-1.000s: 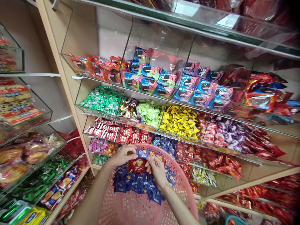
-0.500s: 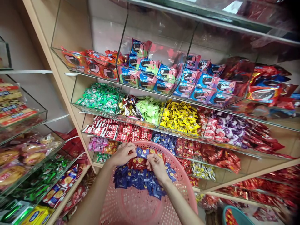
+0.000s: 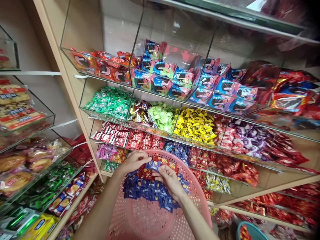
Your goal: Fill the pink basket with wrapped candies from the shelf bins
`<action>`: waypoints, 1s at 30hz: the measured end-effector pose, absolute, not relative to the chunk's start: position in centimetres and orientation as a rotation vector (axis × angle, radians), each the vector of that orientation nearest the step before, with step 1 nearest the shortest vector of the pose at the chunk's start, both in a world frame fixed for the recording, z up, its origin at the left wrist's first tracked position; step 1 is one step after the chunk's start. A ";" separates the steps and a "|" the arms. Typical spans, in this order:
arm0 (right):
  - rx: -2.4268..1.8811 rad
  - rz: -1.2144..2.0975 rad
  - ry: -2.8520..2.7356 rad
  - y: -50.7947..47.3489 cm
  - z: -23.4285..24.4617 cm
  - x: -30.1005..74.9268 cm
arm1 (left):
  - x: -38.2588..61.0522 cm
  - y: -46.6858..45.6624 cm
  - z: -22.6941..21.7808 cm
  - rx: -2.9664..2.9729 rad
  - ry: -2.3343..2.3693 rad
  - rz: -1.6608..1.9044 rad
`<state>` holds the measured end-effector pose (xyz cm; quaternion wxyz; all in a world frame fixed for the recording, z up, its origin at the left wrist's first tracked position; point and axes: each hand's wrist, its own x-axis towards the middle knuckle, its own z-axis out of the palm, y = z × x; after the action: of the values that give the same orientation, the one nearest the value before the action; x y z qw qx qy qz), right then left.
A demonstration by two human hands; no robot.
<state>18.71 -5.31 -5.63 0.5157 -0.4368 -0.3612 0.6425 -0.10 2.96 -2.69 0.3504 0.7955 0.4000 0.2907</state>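
Observation:
A small blue candy packet is stretched between my two hands above a pink perforated basket. My left hand pinches its left end, fingers closed. My right hand grips the right end between thumb and fingers. Below them, many blue packets lie in rows inside the basket, with red packets behind them, partly covered by my hands.
Clear shelf bins hold green candies, yellow packets and blue cookie packs. At the left, another shelf holds bagged pastries. A teal tub stands at the lower right, and a wooden post divides the shelves.
The view has shifted slightly, so the shelves sit further right. The blue packet stays between my hands and is tilted a little more; my right hand's fingers have spread slightly.

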 end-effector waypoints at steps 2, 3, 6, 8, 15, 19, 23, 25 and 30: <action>-1.038 1.544 -0.881 -5.4 -5.6 18.6 | -0.1 2.9 -2.8 2.043 1.035 0.769; -1.034 1.552 -0.881 -5.5 -5.5 18.6 | -0.1 2.9 -2.8 2.033 1.038 0.779; -1.051 1.637 -0.824 -5.8 -5.3 18.6 | -0.1 2.9 -3.0 2.005 1.047 0.801; -1.110 1.742 -0.751 -6.0 -5.1 18.6 | -0.1 2.9 -3.1 1.994 1.049 0.797; -1.268 2.016 -0.520 -6.9 -5.1 17.5 | 0.0 2.9 -3.4 1.987 1.061 0.802; -1.321 2.038 -0.476 -7.5 -5.5 16.2 | 0.1 2.8 -3.3 1.970 1.060 0.821; -1.362 1.974 -0.457 -7.6 -6.1 15.8 | 0.1 2.8 -3.3 1.958 1.076 0.817; -1.386 1.936 -0.435 -7.5 -6.4 15.9 | 0.1 2.8 -3.2 1.989 1.083 0.808; -1.418 1.889 -0.488 -7.4 -6.7 15.9 | 0.0 2.4 -3.2 2.159 1.122 0.726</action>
<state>15.94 -7.42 -6.72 0.3569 -0.5492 -0.1892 0.7316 0.02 2.40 -3.18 0.2967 0.8120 0.4219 0.2731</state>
